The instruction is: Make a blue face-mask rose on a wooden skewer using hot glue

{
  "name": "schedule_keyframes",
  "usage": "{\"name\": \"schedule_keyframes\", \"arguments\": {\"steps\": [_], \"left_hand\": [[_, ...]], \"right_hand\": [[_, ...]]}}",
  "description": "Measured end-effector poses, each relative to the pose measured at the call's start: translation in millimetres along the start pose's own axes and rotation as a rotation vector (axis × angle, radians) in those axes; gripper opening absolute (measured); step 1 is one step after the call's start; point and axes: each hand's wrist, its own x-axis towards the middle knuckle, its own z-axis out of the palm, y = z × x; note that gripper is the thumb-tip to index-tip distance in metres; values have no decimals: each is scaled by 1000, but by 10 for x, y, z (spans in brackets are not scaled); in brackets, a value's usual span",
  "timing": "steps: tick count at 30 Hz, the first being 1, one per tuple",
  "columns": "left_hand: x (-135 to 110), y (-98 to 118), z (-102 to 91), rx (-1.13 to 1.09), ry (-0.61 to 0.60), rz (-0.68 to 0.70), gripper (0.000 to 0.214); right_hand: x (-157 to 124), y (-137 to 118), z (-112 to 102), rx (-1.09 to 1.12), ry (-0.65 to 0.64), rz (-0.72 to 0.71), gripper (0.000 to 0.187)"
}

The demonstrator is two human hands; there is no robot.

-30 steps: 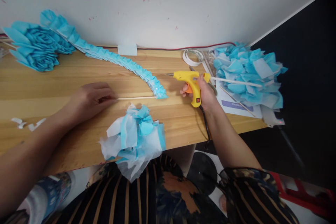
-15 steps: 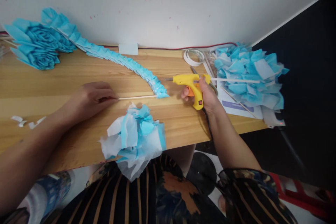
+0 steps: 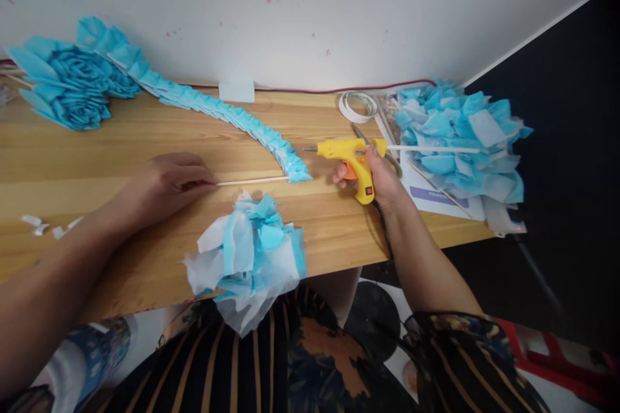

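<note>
Low over the table, my left hand point(image 3: 179, 179) pinches one end of a thin wooden stick point(image 3: 252, 181). The stick's other end meets the tip of a long strip of folded blue paper point(image 3: 227, 115), which curves back to the far left. My right hand point(image 3: 378, 174) is wrapped round a yellow hot glue gun point(image 3: 349, 148), with fingers at its orange trigger. A white glue stick point(image 3: 433, 149) sticks out of the gun's back, and its nozzle points left above the strip's end. In front lies a heap of blue and white paper pieces point(image 3: 254, 245).
Blue paper roses point(image 3: 77, 84) lie at the far left. At the right are a roll of white tape point(image 3: 358, 107), scissors point(image 3: 361, 131) partly hidden by the gun, and a large pile of blue paper point(image 3: 460, 135). White scraps point(image 3: 35, 224) lie at left. A wall point(image 3: 300, 19) stands behind.
Almost nothing differs. The glue gun in my right hand has shifted very slightly to the left and down; my left hand still pinches the stick.
</note>
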Motion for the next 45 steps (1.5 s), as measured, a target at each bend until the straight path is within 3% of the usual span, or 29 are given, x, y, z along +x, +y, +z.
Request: {"name": "schedule_keyframes", "arguments": {"steps": [9,17,28,45], "left_hand": [[-6,7,-1,6,1,-1,24],[-17,-12,-1,20,-11,26,27],[-31,-25,1,10,-46,-17,29],[-15,5,-11,9,-59,-22,28]], "right_hand": [[-6,18,7,102,-38,-58,75],[-35,-51,40,-3,-12,-6,85],[-94,-47,84,-86,1,-101,67],[-65,113,53,-259,16,-140,58]]}}
